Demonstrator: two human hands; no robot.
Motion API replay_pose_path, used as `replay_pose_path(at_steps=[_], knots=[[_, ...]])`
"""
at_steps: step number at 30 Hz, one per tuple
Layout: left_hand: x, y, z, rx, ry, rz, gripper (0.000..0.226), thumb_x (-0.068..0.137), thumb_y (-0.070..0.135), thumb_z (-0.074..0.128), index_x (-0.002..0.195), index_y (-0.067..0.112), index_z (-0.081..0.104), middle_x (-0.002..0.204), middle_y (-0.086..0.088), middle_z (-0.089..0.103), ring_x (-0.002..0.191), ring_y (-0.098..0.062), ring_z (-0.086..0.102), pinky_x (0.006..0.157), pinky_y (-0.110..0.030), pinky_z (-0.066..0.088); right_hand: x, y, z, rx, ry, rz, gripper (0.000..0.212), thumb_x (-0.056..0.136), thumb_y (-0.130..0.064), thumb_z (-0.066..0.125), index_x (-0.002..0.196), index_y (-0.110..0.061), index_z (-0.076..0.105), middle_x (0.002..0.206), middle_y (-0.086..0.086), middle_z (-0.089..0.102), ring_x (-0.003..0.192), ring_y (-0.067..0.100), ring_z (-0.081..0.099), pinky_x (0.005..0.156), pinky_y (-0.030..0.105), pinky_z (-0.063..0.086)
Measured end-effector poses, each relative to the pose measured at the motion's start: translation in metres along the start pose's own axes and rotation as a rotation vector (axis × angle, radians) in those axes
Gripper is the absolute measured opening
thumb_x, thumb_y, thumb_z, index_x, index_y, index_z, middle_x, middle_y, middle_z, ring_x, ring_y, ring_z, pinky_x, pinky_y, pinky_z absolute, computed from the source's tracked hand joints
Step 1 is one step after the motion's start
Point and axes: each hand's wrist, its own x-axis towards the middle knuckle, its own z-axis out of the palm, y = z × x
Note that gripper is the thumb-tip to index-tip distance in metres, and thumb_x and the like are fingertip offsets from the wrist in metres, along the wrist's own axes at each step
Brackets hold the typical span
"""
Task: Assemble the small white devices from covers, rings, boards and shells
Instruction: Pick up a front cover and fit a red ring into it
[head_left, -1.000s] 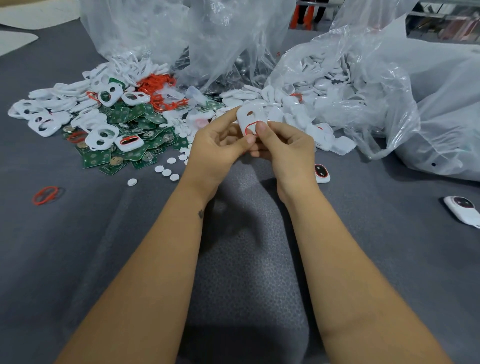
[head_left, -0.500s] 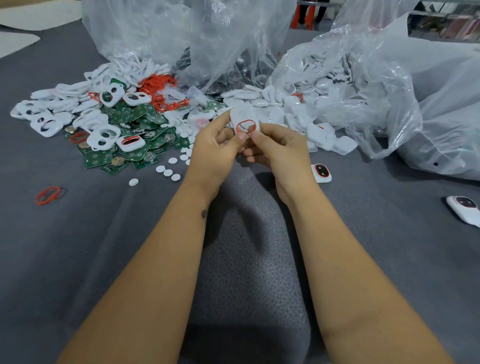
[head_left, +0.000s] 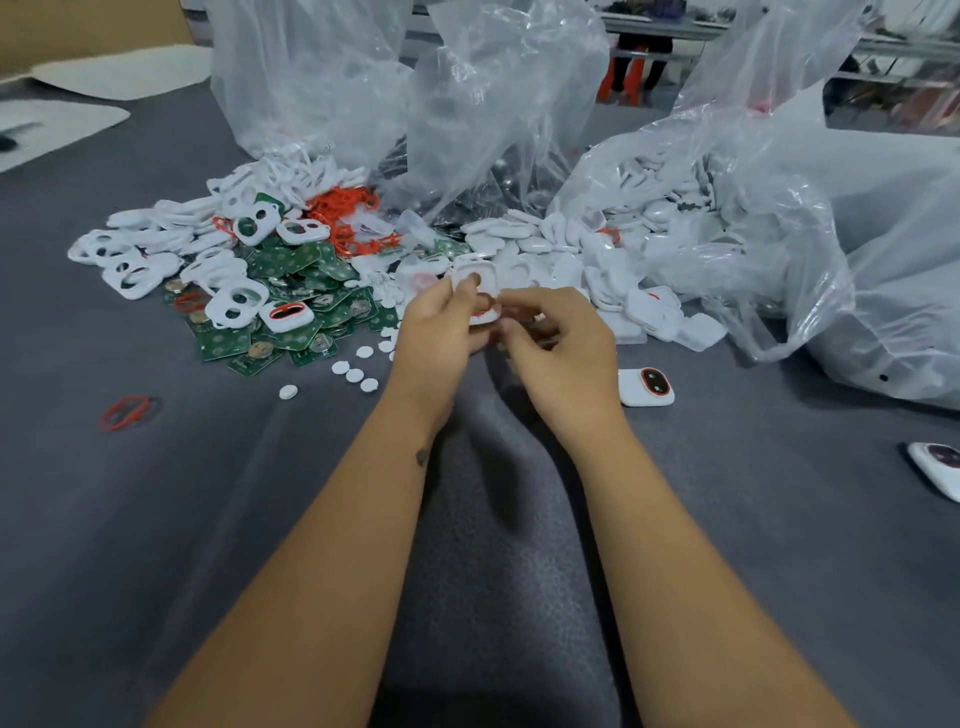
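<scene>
My left hand (head_left: 441, 332) and my right hand (head_left: 558, 340) meet above the grey table, in front of the parts heap. Both pinch one white cover (head_left: 480, 278) with a red ring in its opening; my left thumb lies on its face, my right fingers curl at its lower edge. The picture is blurred there. Behind lie white covers (head_left: 234, 304), green boards (head_left: 291, 265), red rings (head_left: 340, 205) and white shells (head_left: 566, 244).
Two finished white devices lie on the grey cloth (head_left: 156, 519): one (head_left: 645, 387) just right of my right hand, another (head_left: 937, 467) at the right edge. A loose red ring (head_left: 126, 412) lies at the left. Small white discs (head_left: 353, 371) are scattered nearby. Clear plastic bags (head_left: 779, 218) stand behind.
The cover with its red ring has turned in my fingers and sits a little lower. My right fingers have shifted along its lower edge. Nothing was put down.
</scene>
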Motion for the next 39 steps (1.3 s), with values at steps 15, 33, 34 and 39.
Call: replay_pose_path(at_steps=[15,33,34,39], knots=[[0.012,0.005,-0.021,0.032,0.326,0.169,0.030,0.106,0.026,0.035,0.082,0.017,0.053,0.048,0.004,0.052,0.038,-0.006,0.040,0.041,-0.019,0.031,0.004,0.002,0.004,-0.468,-0.307,-0.073,0.042,0.090,-0.027,0.059,0.132,-0.025,0.058,0.121,0.001,0.052,0.115,0.022,0.042,0.096,0.029,0.033],[0.014,0.008,-0.026,-0.077,0.306,0.104,0.016,0.098,0.004,0.043,0.092,0.014,0.055,0.077,-0.009,0.068,0.059,-0.011,0.061,0.055,-0.019,0.048,0.000,-0.001,0.012,-0.735,-0.338,-0.192,0.031,0.089,-0.043,0.057,0.116,-0.029,0.063,0.124,-0.001,0.049,0.119,0.024,0.036,0.093,0.031,0.023],[0.013,0.009,-0.027,-0.106,0.301,0.090,0.018,0.096,0.001,0.042,0.089,0.013,0.054,0.076,-0.010,0.068,0.057,-0.012,0.061,0.055,-0.020,0.049,-0.001,-0.001,0.012,-0.735,-0.332,-0.197,0.031,0.088,-0.042,0.058,0.115,-0.028,0.063,0.123,0.000,0.049,0.118,0.024,0.036,0.092,0.031,0.022],[0.011,0.012,-0.028,-0.270,0.290,0.014,0.020,0.094,0.004,0.035,0.096,0.006,0.054,0.081,-0.018,0.068,0.057,-0.017,0.062,0.056,-0.023,0.051,-0.003,-0.004,0.013,-0.744,-0.374,-0.198,0.039,0.091,-0.044,0.053,0.128,-0.035,0.057,0.133,0.001,0.046,0.124,0.026,0.033,0.099,0.035,0.021]])
